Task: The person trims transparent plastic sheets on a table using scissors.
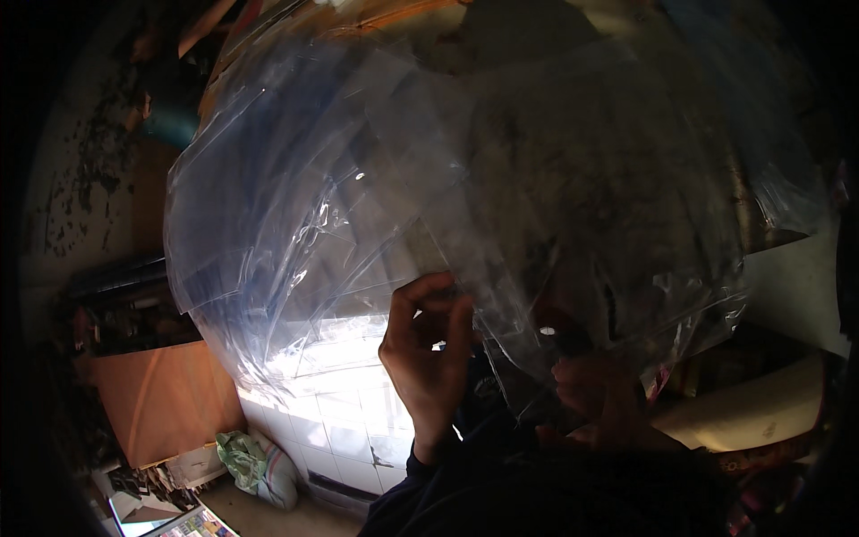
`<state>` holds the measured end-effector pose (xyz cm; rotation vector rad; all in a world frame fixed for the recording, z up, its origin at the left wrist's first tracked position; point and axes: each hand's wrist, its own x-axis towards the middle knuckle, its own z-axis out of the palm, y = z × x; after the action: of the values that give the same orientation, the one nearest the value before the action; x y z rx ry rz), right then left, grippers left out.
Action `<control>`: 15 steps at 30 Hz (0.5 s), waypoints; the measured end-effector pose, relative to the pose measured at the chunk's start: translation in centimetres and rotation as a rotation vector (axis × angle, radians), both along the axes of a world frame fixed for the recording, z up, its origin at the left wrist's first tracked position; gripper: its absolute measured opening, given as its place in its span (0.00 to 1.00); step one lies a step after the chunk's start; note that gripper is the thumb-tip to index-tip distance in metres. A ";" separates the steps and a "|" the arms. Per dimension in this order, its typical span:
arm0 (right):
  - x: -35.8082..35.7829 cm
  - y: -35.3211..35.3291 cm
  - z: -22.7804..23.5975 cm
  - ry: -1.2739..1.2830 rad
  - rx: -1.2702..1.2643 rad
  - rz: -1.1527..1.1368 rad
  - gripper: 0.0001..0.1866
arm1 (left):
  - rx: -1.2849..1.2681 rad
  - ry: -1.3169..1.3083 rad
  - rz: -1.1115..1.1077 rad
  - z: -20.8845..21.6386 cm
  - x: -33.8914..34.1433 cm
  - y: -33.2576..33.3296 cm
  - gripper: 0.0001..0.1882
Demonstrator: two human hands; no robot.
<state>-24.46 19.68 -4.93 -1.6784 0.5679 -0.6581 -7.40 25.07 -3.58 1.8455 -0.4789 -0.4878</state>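
Several clear plastic sheets [282, 201]: overlapping, creased, glossy, partly bluish.

Floor [313, 516] with bulging pale sack [276, 476]

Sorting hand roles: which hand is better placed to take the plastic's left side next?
Probably the left hand: it's nearer that side of the clear plastic. The right hand sits farther right, in deep shadow.

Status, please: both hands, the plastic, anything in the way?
Left hand curled at clear plastic sheeting. Right hand in shadow; both grips unclear. Sheeting wrinkled, spread wide. Shadow obscures its right side.
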 end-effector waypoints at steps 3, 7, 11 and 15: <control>1.0 0.1 -0.1 0.034 -0.979 0.125 0.24 | -0.016 0.056 0.005 0.2 -0.1 -0.2 0.13; 2.0 1.8 -1.5 0.120 -0.462 -0.121 0.25 | -0.073 0.076 -0.019 0.5 -0.3 -0.3 0.13; 0.6 0.6 -0.8 0.060 -0.655 -0.023 0.20 | -0.248 0.026 -0.115 0.2 0.9 -0.4 0.14; -2.1 -3.1 3.4 0.061 -0.740 0.156 0.14 | -0.195 -0.707 -0.179 1.6 2.5 -2.4 0.17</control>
<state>-26.53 16.62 -1.56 -2.4097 0.2311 -0.7546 -4.90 22.69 -2.02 1.7563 -1.1303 0.1177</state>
